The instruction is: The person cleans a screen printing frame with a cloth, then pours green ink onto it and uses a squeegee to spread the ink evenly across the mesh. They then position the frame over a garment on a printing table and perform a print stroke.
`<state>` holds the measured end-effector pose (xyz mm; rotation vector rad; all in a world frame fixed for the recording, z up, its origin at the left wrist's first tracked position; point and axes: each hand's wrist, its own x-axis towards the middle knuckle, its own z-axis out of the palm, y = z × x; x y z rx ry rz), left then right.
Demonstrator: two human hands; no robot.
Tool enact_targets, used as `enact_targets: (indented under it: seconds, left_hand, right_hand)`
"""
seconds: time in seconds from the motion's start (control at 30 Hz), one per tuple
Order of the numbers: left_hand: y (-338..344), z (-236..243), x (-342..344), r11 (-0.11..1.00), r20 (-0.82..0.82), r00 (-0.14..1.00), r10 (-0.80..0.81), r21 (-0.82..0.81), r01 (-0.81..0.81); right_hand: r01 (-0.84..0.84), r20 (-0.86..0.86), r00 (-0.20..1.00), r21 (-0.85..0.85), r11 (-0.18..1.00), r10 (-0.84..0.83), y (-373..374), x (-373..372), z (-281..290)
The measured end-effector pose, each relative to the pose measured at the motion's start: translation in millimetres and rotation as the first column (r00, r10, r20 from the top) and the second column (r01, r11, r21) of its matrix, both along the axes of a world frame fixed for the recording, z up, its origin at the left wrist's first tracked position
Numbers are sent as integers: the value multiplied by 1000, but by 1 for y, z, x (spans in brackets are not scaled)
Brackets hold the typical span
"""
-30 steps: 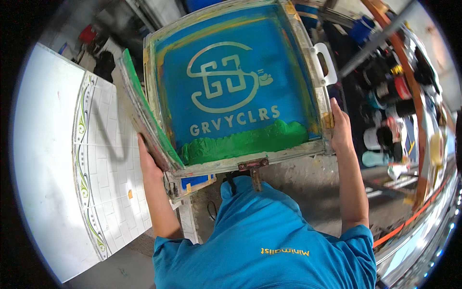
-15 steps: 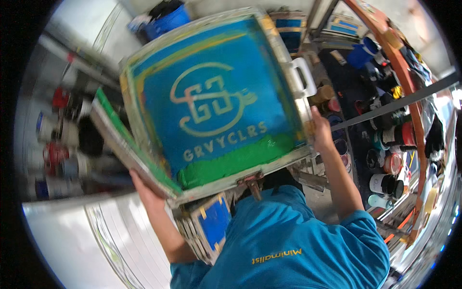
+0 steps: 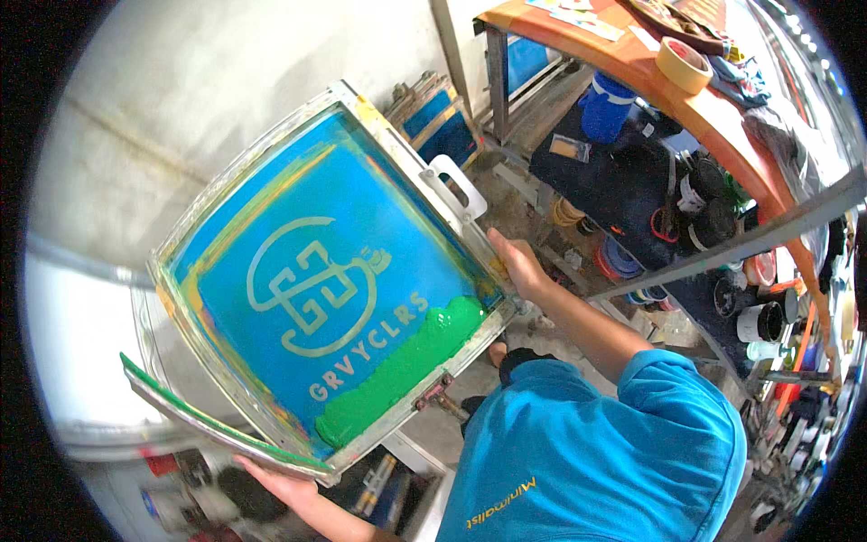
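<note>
Both hands carry a tilted screen-printing frame (image 3: 226,191) with blue mesh, a pale logo with lettering and a band of thick green ink (image 3: 406,370) along its near edge. My right hand (image 3: 519,262) grips the frame's right side, just below a white handle (image 3: 461,185). My left hand (image 3: 284,483) is under the near left corner, fingers around a long squeegee (image 3: 212,415) with a green-stained blade and the frame there. A metal clamp (image 3: 433,390) juts from the near rail.
An orange table (image 3: 605,50) with a tape roll (image 3: 682,63) stands upper right, above a dark shelf with a blue bucket (image 3: 603,108) and several ink tubs (image 3: 759,321). Other frames (image 3: 442,113) lean behind. A metal bar (image 3: 695,257) crosses the right side. A pale wall (image 3: 163,108) is upper left.
The held frame has swung left and down in view and turned anticlockwise, with both hands moving along. The surroundings have shifted, bringing the orange table and pale wall into view.
</note>
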<state>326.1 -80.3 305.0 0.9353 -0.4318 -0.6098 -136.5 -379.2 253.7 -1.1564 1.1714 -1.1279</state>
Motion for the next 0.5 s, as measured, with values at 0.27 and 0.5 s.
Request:
enact_targets:
  seconds: [0.27,0.5]
  left_hand:
    - [-3,-21,22,998,-178,984,28,63,-17]
    - [64,-80,71,997,243,967,-72,26,67]
  right_hand:
    - [-108,-87,990,16,994,109,65,-9,77]
    - [-143,-139,986,-389,910,95,256,-21,131]
